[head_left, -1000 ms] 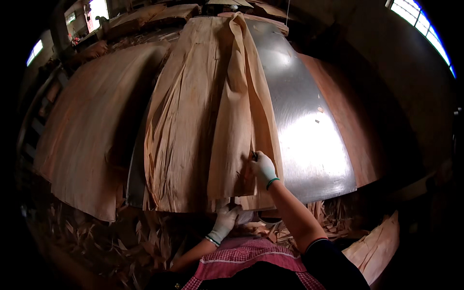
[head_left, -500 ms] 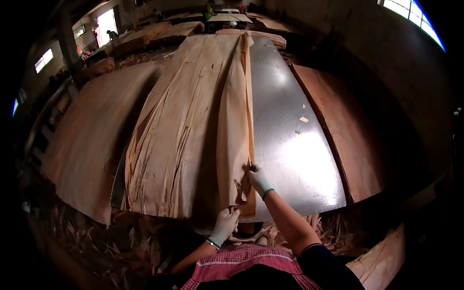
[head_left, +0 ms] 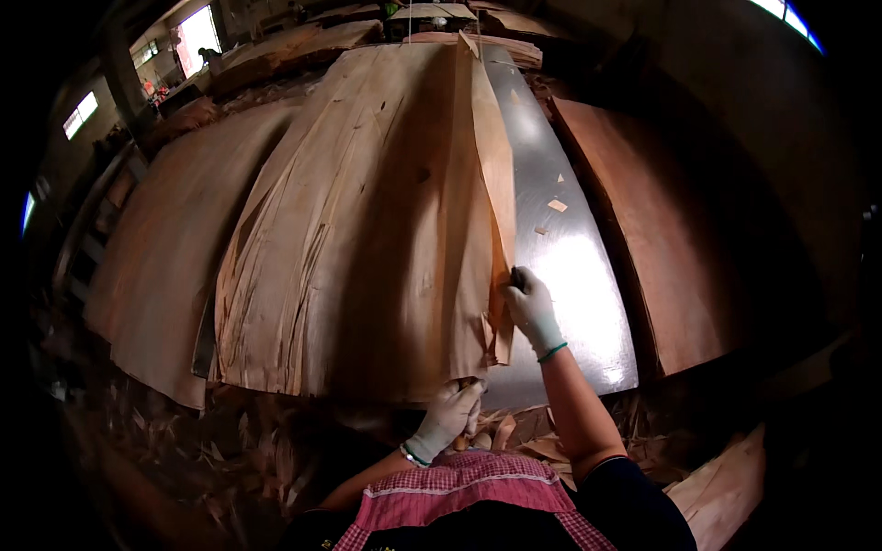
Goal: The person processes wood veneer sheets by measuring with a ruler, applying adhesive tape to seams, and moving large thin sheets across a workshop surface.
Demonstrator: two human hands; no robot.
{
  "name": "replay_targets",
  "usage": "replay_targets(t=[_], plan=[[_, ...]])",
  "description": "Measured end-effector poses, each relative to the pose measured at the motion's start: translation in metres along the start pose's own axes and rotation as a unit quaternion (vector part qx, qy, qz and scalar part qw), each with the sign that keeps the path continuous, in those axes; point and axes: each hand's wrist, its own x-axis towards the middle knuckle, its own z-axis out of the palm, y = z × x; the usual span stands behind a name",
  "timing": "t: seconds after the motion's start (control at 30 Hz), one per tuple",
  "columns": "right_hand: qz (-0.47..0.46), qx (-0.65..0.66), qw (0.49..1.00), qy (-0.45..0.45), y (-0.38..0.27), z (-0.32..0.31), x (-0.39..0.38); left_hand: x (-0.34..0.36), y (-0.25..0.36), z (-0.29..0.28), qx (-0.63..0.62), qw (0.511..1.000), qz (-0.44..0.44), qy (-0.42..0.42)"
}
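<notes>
1. While the veneer [head_left: 386,248] lies lengthwise over a metal plate [head_left: 588,312], its right edge stands up in a long fold, with bare metal shining beyond.
2. The right hand [head_left: 535,308], gloved, is closed around a small dark object [head_left: 520,276] beside that raised edge; I can't make out what the object is.
3. The left hand [head_left: 446,415], also gloved, has its fingers curled in at the veneer's near edge; whether it grips anything, I cannot tell.
4. A few chips [head_left: 557,206] dot the plate.
5. A left board [head_left: 184,220] and a right board [head_left: 657,239] flank it, and scraps [head_left: 266,445] litter the ground nearby.
</notes>
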Motion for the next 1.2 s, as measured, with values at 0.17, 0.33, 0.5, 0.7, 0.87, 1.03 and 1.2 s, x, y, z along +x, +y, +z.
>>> replay_targets(t=[0.17,0.33,0.5,0.7,0.87,1.03,1.2], plan=[[-0.031,-0.235,0.965,0.11,0.015,-0.054,0.014,0.016,-0.001,0.027,0.05,0.998,-0.016,-0.03],[-0.054,-0.324,0.935,0.135,0.001,-0.066,0.003,0.021,-0.005,0.039,0.048,0.996,-0.059,-0.04],[-0.078,-0.202,0.97,0.114,-0.026,-0.07,-0.006,0.021,-0.019,0.041,0.043,0.994,-0.056,-0.081],[-0.03,-0.188,0.972,0.142,0.026,-0.101,-0.009,0.026,-0.06,0.031,0.033,0.99,-0.096,-0.094],[-0.012,-0.258,0.953,0.157,0.029,-0.09,-0.017,0.031,-0.076,0.025,0.072,0.992,-0.047,-0.09],[-0.054,-0.464,0.877,0.117,-0.008,-0.036,-0.028,0.021,-0.069,0.032,0.143,0.985,-0.062,-0.071],[-0.072,-0.456,0.885,-0.049,-0.015,0.007,-0.017,0.019,-0.072,0.028,0.199,0.973,-0.052,-0.101]])
